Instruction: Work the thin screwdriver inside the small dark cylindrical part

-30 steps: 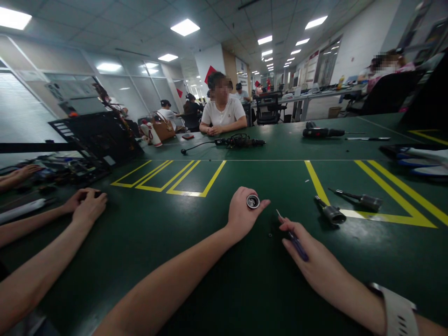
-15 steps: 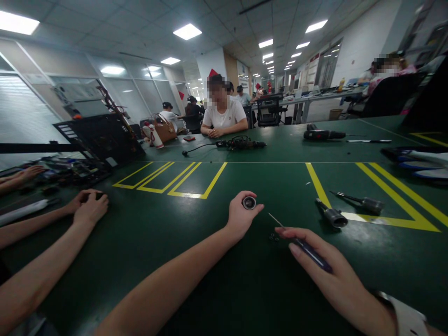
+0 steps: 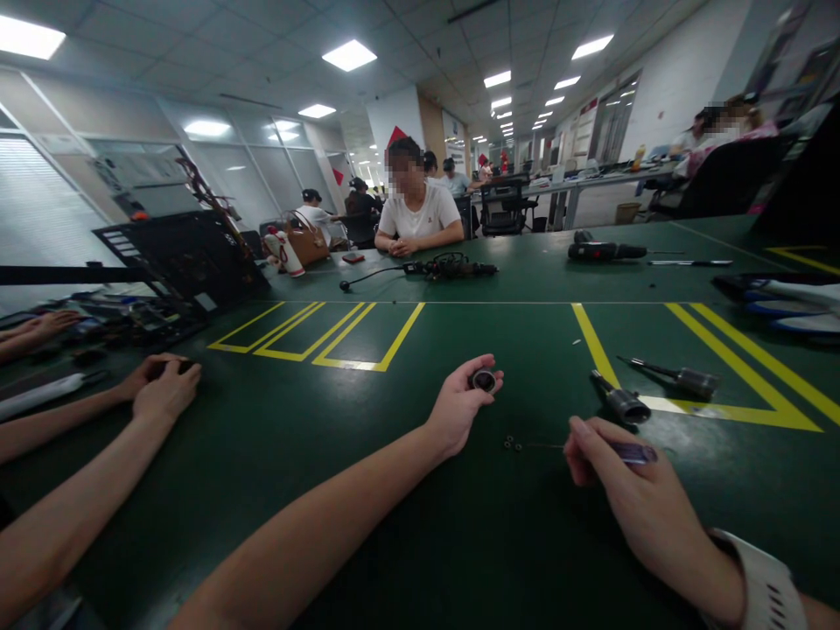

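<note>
My left hand (image 3: pixel 459 402) is closed around a short hollow metal cylinder (image 3: pixel 484 380), its round open end facing me. In my right hand (image 3: pixel 630 490) is a screwdriver with a dark, purplish see-through handle (image 3: pixel 633 452) and a thin shaft, which points left, low over the table. Near the shaft's tip lie three small metal rings or nuts (image 3: pixel 512 444). Right of my hands, two hole saws rest on the table: a nearer one (image 3: pixel 623 404) and one farther right (image 3: pixel 696 382).
Yellow tape (image 3: pixel 748 415) marks the green table (image 3: pixel 367 472). A cordless drill (image 3: pixel 607 251), a thin rod (image 3: pixel 690 262) and a corded dark tool (image 3: pixel 452 266) lie farther back. Another person's hands (image 3: pixel 164 385) are at left, beside a black equipment case (image 3: pixel 177 258). Someone sits opposite.
My right hand has drawn back rightward with the screwdriver, its shaft now farther from the cylinder. My left hand has shifted slightly right and tilted the cylinder.
</note>
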Demonstrator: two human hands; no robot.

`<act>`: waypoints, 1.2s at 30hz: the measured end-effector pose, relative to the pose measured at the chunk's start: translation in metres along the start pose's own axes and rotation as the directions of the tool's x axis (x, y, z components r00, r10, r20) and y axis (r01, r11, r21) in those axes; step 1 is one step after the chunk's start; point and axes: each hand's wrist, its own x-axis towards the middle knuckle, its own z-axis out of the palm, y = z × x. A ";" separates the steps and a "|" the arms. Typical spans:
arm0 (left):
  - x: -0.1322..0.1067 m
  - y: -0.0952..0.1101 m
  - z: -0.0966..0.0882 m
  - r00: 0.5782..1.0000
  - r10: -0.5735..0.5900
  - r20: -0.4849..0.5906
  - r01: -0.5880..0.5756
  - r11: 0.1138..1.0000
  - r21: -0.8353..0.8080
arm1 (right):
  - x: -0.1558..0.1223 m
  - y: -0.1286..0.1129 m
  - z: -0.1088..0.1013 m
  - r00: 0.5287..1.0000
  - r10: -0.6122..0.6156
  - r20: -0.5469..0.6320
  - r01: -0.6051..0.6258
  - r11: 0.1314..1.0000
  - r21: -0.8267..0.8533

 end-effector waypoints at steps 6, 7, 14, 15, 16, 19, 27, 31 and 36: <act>0.004 -0.008 -0.006 0.996 0.062 0.067 -0.066 0.996 0.056 | 0.002 -0.005 0.002 0.999 -0.023 0.027 0.024 0.998 -0.051; 0.004 -0.009 -0.006 0.994 0.072 0.078 -0.077 0.995 0.067 | 0.003 -0.006 0.002 0.999 -0.027 0.033 0.029 0.998 -0.062; 0.003 -0.007 -0.009 0.989 0.059 0.136 -0.080 0.985 0.150 | -0.002 -0.009 0.003 0.991 -0.132 0.028 0.134 0.979 -0.152; 0.002 -0.006 -0.009 0.989 0.055 0.141 -0.076 0.986 0.150 | -0.004 -0.008 0.003 0.985 -0.169 0.027 0.171 0.971 -0.166; 0.002 -0.006 -0.009 0.988 0.049 0.143 -0.071 0.986 0.149 | -0.005 -0.007 0.004 0.978 -0.206 0.026 0.207 0.962 -0.178; 0.001 -0.003 -0.007 0.988 0.026 0.151 -0.049 0.988 0.147 | -0.008 -0.004 0.006 0.954 -0.300 0.017 0.298 0.936 -0.187; -0.004 0.000 -0.004 0.985 0.009 0.170 -0.041 0.981 0.187 | -0.011 -0.007 0.003 0.901 -0.432 -0.033 0.428 0.899 -0.096; -0.006 0.001 -0.002 0.978 0.025 0.206 -0.072 0.973 0.221 | -0.007 -0.004 0.004 0.906 -0.423 0.027 0.423 0.903 -0.075; -0.007 0.002 0.003 0.978 0.047 0.201 -0.098 0.963 0.252 | -0.004 0.000 0.007 0.904 -0.423 0.061 0.426 0.902 -0.071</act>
